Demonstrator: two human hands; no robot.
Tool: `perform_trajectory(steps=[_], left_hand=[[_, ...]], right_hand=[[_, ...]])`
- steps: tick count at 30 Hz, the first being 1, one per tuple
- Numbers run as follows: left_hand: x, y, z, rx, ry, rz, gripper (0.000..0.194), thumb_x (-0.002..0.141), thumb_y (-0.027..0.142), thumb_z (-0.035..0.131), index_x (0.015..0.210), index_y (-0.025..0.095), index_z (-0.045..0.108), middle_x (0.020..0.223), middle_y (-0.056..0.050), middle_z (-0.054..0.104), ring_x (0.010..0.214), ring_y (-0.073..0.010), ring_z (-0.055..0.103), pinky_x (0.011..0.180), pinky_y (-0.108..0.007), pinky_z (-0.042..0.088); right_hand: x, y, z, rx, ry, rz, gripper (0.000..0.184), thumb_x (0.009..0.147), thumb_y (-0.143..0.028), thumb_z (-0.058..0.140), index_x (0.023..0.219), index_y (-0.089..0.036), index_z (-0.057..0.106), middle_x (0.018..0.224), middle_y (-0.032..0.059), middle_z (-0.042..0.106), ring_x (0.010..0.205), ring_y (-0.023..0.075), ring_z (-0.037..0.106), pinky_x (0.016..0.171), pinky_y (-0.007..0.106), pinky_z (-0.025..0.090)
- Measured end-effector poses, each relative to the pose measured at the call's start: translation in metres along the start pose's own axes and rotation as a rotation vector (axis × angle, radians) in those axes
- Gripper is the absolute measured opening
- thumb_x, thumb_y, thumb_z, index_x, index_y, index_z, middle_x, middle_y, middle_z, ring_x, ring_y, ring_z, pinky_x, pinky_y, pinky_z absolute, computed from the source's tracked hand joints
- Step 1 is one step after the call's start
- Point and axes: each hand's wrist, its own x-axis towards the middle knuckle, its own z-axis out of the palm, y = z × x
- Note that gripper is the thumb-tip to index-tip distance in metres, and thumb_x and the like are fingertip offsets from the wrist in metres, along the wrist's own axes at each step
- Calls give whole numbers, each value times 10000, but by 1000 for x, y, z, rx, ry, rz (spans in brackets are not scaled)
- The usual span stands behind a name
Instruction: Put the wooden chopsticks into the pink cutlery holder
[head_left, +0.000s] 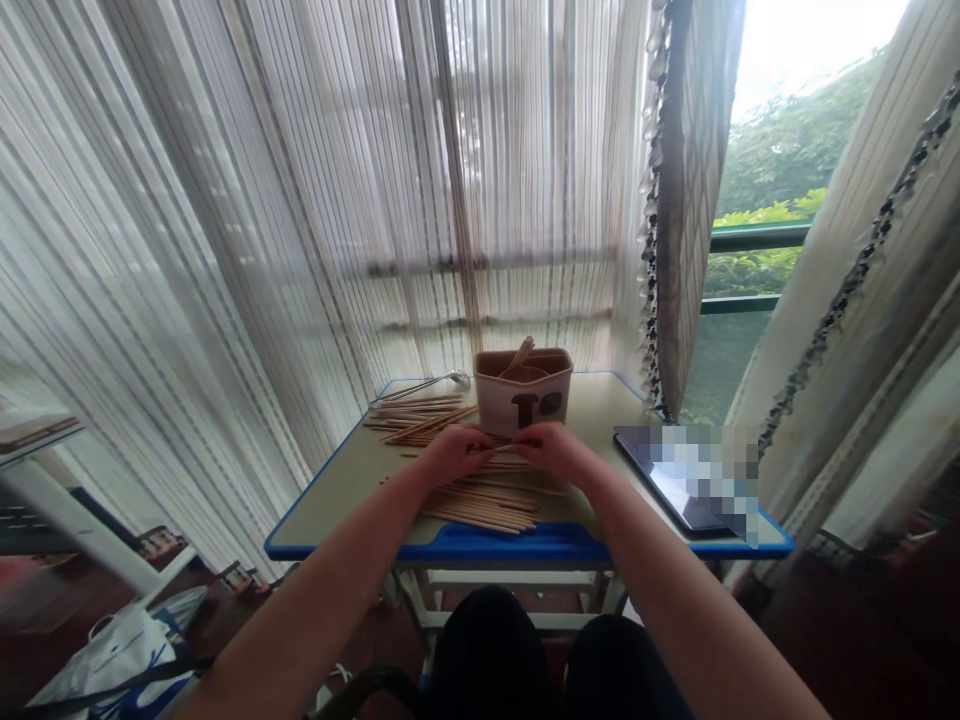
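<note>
My left hand and my right hand meet over the middle of the table, just in front of a container. The fingers of both are closed on thin wooden chopsticks; how many they hold is too small to tell. Under and in front of my hands lies a spread of loose chopsticks. A second pile of chopsticks rests to the left of the container. The white container, brown inside with a dark print, stands upright and has a few chopsticks leaning in it.
The table has a blue edge. A long metal utensil lies at its back left. On the right side is a tablet-like device, partly blurred out. Striped curtains hang behind the table, with a window at the right.
</note>
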Motion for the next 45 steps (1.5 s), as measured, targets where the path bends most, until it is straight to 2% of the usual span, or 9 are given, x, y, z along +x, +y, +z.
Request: perform_trajectory(steps=[9, 11, 14, 18, 21, 27, 31, 37, 45], left_hand=[[0, -10, -16, 319, 388, -137, 199, 776, 348, 555, 751, 189, 672, 762, -59, 629, 817, -189, 550, 848, -332, 386], [0, -13, -16, 310, 505, -179, 203, 779, 339, 552, 831, 180, 667, 829, -75, 621, 872, -209, 546, 876, -362, 391], [2, -20, -13, 236, 668, -194, 299, 760, 315, 583, 1016, 163, 617, 1021, -108, 572, 1019, -238, 513, 937, -398, 390], [7, -24, -6, -158, 791, -233, 578, 737, 300, 618, 1257, 156, 411, 1274, -157, 418, 1036, -217, 544, 845, -344, 493], [10, -20, -3, -564, 747, -290, 651, 747, 273, 600, 1316, 189, 295, 1299, -157, 441, 851, -150, 623, 681, -264, 538], [11, -5, -2, -978, 444, -482, 386, 735, 219, 549, 1098, 94, 509, 899, -115, 671, 610, -130, 628, 526, -240, 503], [10, -7, 2, -1010, 311, -492, 316, 751, 338, 553, 976, 116, 550, 784, -72, 666, 553, -119, 610, 485, -217, 452], [10, -14, 3, -912, 369, -465, 358, 740, 503, 533, 720, 148, 492, 531, 42, 493, 423, -52, 438, 419, -179, 325], [2, -4, -1, -966, -77, -445, 404, 709, 496, 601, 753, 96, 632, 488, 74, 290, 443, -34, 263, 442, -194, 200]], right_hand=[[2, 6, -21, 132, 384, 108, 357, 782, -431, 443, 700, -152, 651, 546, 2, 528, 541, 120, 450, 519, 235, 327], [2, 9, -20, 146, 357, 148, 361, 774, -443, 449, 701, -153, 651, 555, 5, 537, 536, 122, 455, 514, 238, 328], [3, 10, -14, 138, 198, 179, 329, 751, -432, 490, 727, -157, 668, 584, 11, 568, 540, 121, 469, 509, 237, 332], [2, 7, -8, 134, 7, 151, 308, 725, -431, 542, 771, -168, 697, 641, 18, 616, 577, 126, 496, 530, 236, 351], [2, 4, -5, 130, -52, 165, 319, 699, -450, 578, 776, -170, 710, 630, 18, 618, 587, 135, 507, 531, 241, 360], [3, 3, 2, -1, -66, 106, 320, 720, -454, 554, 715, -172, 705, 609, 11, 612, 586, 133, 506, 519, 234, 337], [3, 2, 5, -25, -70, 94, 321, 726, -447, 546, 735, -170, 709, 621, 12, 620, 579, 128, 502, 527, 233, 334], [1, -2, 1, 70, -80, 127, 389, 717, -509, 540, 681, -152, 690, 563, 5, 575, 529, 120, 470, 480, 232, 309], [5, 0, -2, 188, 165, 132, 401, 769, -503, 480, 707, -152, 664, 583, 10, 570, 551, 115, 475, 522, 233, 341]])
